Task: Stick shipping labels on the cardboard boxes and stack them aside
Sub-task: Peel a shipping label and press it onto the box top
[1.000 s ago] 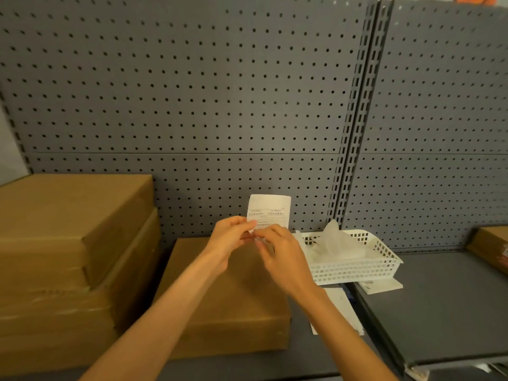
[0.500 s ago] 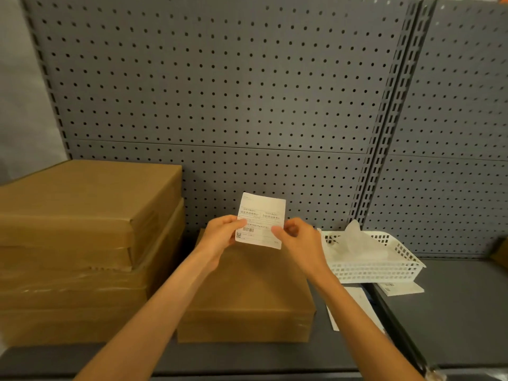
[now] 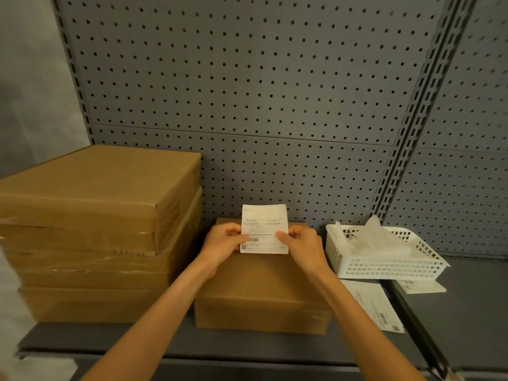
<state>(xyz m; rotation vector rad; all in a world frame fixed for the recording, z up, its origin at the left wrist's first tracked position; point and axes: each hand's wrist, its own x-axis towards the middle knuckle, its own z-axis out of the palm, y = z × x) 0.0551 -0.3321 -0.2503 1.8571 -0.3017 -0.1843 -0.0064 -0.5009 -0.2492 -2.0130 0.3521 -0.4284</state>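
I see both hands, left (image 3: pixel 224 240) and right (image 3: pixel 301 242), fingers pinching a white printed paper label (image 3: pixel 264 228) above the lone brown cardboard box (image 3: pixel 264 287). Uneven lowering onto that box could leave it crooked or creased.

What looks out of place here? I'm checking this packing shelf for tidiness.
Two loose white printed sheets lie flat on the grey shelf, partly tucked under the white plastic basket. Crumpled translucent backing paper fills the basket. The stacked brown cardboard boxes sit slightly offset.
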